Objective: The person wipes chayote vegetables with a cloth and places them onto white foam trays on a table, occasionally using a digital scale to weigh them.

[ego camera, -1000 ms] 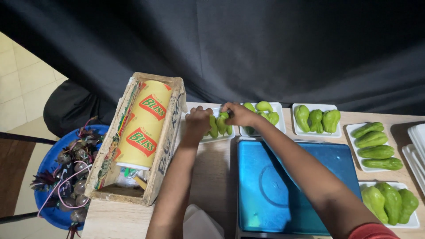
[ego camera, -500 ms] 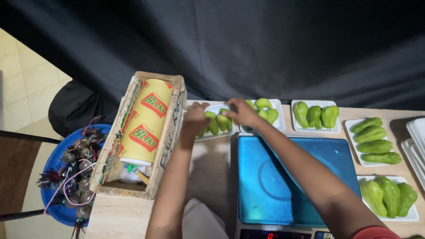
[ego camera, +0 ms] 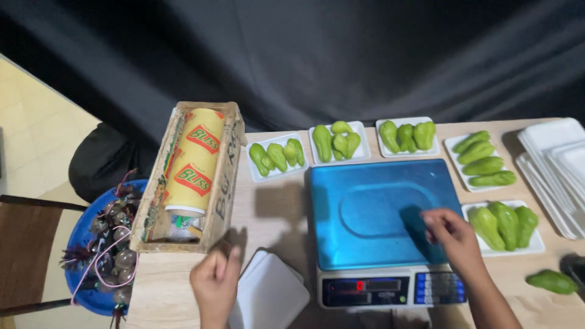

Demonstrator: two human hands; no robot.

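Observation:
My left hand (ego camera: 214, 285) is at the table's front edge, curled around the left edge of a white foam tray (ego camera: 271, 295). My right hand (ego camera: 448, 236) hovers over the right side of the blue scale platter (ego camera: 365, 213), fingers loosely bent and holding nothing. The scale's display panel (ego camera: 365, 285) faces me. Behind the scale stand three white trays of green chayotes (ego camera: 277, 155) (ego camera: 338, 141) (ego camera: 407, 135). Two more filled trays (ego camera: 484, 161) (ego camera: 503, 222) sit to the right.
A wooden box (ego camera: 222, 183) holding a yellow film roll (ego camera: 192, 164) stands left of the scale. A blue basin (ego camera: 85, 244) of dark items sits lower left. Empty white trays (ego camera: 557, 158) are stacked at far right, and one loose chayote (ego camera: 551, 281) lies near the right front edge.
Both hands have pulled back from the rear chayote trays toward me. The left now grips the white tray at the front; the right is over the scale platter.

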